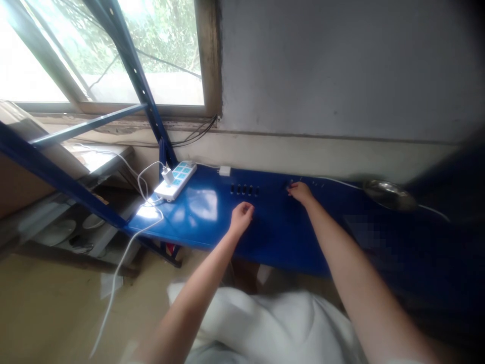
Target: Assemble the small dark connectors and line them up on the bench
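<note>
My left hand (241,218) hovers above the blue shelf (212,230), its fingers curled together; whatever they may hold is hidden. Just beyond it stands a row of several small black cylinders (244,190) with pale ends. To the right, my right hand (300,192) reaches toward the back of the shelf. Its thumb and fingertips are pinched close to the surface, around something too small to name. Past those fingers lie a few tiny pale pieces (317,184), also too small to identify.
A white power strip (176,181) with a plugged-in charger (167,175) sits at the shelf's left end. A white adapter (225,171) is near the wall. At the right lies a shiny metal bowl-like object (390,194). A white cable (123,253) hangs over the left edge.
</note>
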`<state>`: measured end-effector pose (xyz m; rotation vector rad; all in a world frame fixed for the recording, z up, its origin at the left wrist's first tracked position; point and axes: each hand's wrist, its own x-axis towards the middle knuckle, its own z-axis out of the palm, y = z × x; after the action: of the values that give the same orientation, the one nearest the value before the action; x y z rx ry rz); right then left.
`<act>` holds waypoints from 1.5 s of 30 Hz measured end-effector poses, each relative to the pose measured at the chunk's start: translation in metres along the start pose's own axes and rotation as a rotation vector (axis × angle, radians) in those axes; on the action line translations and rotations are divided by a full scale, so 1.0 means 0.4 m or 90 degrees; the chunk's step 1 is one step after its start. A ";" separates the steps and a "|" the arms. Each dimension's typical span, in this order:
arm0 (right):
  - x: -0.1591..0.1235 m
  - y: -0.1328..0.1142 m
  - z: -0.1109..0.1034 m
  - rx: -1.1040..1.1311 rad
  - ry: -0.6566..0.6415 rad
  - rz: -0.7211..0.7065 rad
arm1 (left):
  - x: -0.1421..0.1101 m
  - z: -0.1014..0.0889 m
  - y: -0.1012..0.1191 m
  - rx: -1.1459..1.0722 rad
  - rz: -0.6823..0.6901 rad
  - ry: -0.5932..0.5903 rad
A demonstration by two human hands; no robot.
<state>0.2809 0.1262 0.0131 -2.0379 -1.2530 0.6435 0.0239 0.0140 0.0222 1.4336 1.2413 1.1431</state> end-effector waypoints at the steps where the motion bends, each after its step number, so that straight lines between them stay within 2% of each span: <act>1: -0.007 0.005 -0.003 0.029 0.007 0.009 | 0.000 0.000 0.000 -0.001 0.002 -0.001; 4: -0.040 0.014 -0.004 0.081 0.031 -0.007 | 0.001 0.001 -0.004 -0.008 0.002 -0.001; 7: -0.089 0.007 0.010 0.081 0.043 -0.084 | 0.002 0.003 -0.007 -0.011 0.002 0.002; 12: -0.169 -0.031 0.070 0.098 0.000 -0.228 | 0.001 0.003 -0.003 -0.007 0.003 0.009; 16: -0.204 -0.070 0.125 0.090 -0.044 -0.281 | 0.000 0.001 -0.004 -0.010 0.009 0.014; 19: -0.217 -0.103 0.156 0.038 -0.043 -0.282 | 0.002 0.001 -0.011 -0.011 0.018 0.013; 23: -0.226 -0.137 0.186 -0.057 0.000 -0.258 | 0.004 0.002 -0.018 -0.006 0.029 0.013; 29: -0.223 -0.146 0.213 -0.084 0.051 -0.235 | 0.003 0.001 -0.013 -0.009 0.021 0.012; 38: -0.227 -0.148 0.218 -0.086 0.065 -0.217 | 0.004 0.002 -0.014 -0.003 0.028 0.013; 45: -0.246 -0.159 0.201 -0.080 0.058 -0.202 | 0.004 -0.001 -0.013 0.002 0.033 0.021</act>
<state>0.1464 0.0801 0.0135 -1.8838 -1.5515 0.3268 0.0230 0.0160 0.0172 1.4617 1.2350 1.2041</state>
